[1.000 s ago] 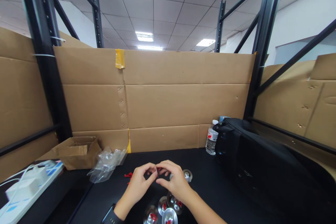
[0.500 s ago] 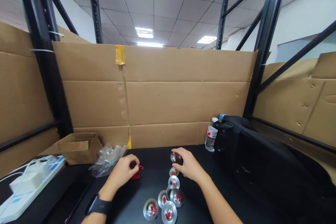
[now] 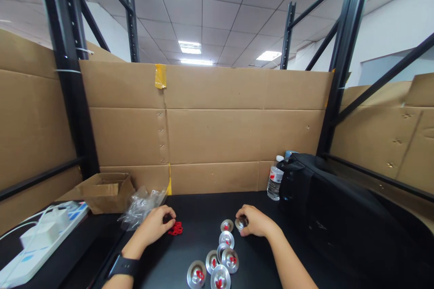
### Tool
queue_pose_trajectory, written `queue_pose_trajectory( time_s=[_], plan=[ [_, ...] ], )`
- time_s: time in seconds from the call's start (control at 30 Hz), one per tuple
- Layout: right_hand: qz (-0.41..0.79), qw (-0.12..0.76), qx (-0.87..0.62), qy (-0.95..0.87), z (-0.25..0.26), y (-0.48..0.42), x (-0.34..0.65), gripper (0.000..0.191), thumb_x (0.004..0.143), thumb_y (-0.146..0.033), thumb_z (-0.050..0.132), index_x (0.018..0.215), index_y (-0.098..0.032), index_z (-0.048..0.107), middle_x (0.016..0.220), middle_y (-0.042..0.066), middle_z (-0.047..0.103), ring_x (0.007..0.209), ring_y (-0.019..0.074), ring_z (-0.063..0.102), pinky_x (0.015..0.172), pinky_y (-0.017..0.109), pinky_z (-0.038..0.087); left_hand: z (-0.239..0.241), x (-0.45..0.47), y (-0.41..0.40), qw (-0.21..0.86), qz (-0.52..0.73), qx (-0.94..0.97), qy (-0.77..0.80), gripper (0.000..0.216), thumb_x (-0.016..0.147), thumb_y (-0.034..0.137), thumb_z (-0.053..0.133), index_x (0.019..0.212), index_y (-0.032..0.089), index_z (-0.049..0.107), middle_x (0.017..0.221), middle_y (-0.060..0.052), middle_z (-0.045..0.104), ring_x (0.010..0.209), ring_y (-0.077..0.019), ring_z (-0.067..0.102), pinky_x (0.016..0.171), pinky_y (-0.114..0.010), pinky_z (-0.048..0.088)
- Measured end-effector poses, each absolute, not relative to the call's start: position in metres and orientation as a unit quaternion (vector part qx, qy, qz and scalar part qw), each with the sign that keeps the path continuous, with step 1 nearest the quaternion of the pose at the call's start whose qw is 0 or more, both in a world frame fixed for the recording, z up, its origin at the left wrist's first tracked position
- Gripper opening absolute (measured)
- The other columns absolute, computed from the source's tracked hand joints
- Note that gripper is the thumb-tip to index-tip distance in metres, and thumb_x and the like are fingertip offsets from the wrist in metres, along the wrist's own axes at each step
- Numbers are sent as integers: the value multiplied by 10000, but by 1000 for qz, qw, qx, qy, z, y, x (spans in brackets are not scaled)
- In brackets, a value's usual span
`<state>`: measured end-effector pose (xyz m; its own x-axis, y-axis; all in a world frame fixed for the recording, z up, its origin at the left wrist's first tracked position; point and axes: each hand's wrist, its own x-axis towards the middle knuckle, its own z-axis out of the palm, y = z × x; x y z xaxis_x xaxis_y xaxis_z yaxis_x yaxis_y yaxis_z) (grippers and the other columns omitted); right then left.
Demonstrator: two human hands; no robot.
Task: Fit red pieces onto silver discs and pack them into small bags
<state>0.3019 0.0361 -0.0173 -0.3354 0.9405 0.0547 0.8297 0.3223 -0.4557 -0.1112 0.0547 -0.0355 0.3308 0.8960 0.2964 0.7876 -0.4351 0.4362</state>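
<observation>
My left hand (image 3: 154, 227) rests at the left with its thumb and forefinger apart, and I see nothing held between them. Just beyond its thumb lies a small heap of red cord loops (image 3: 175, 228) on the black table. My right hand (image 3: 256, 222) has its fingers closed around the edge of a small silver metal disc (image 3: 241, 223), low over the tabletop or touching it. Left of that hand, a silver disc (image 3: 227, 225) with red in its middle starts an uneven line of several similar discs, some overlapping. The nearest discs are a left one (image 3: 195, 274) and another beside it (image 3: 220, 277).
Crumpled clear plastic bags (image 3: 140, 207) and an open cardboard box (image 3: 106, 193) sit behind my left hand. A white power strip (image 3: 50, 239) lies at the left. A water bottle (image 3: 274, 180) and a large black bag (image 3: 332, 216) stand at the right, with cardboard walls (image 3: 213, 135) behind.
My right hand has come lower and slightly to the right, bringing its disc beside the far end of the line. My left thumb and forefinger have moved off the red cord.
</observation>
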Motion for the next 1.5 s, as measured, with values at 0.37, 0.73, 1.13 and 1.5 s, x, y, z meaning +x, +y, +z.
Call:
queue_pose_trajectory(
  time_s=[0.37, 0.73, 1.13, 1.5],
  plan=[
    [196, 220, -418, -859, -15, 28, 260, 302, 833, -91, 589, 942, -270, 806, 940, 21, 749, 910, 186, 695, 865, 266, 493, -23, -93, 46, 122, 279, 826, 475, 214, 894, 297, 526, 926, 198, 712, 950, -63, 708, 891, -209, 654, 823, -299, 471],
    [168, 178, -499, -831, -22, 33, 257, 116, 839, -207, 689, 878, -275, 774, 1013, 4, 735, 1055, 212, 642, 961, 331, 343, -21, -71, 37, 138, 267, 836, 459, 202, 897, 276, 530, 897, 203, 719, 909, -45, 689, 816, -183, 632, 761, -271, 447],
    [194, 465, -440, -743, -8, 25, 230, 88, 905, -236, 620, 845, -185, 658, 870, 30, 653, 690, 146, 552, 633, 253, 404, -5, -23, 4, 368, 287, 808, 360, 253, 920, 367, 601, 1066, 215, 742, 1012, -52, 741, 940, -199, 653, 808, -278, 457],
    [157, 529, -339, -762, -3, 0, 200, 102, 971, -237, 560, 921, -207, 643, 1029, 75, 653, 943, 187, 634, 744, 265, 492, -11, 13, 4, 501, 488, 631, 337, 530, 819, 596, 686, 1157, 191, 740, 1100, -127, 749, 1008, -262, 669, 949, -373, 502]
  ],
)
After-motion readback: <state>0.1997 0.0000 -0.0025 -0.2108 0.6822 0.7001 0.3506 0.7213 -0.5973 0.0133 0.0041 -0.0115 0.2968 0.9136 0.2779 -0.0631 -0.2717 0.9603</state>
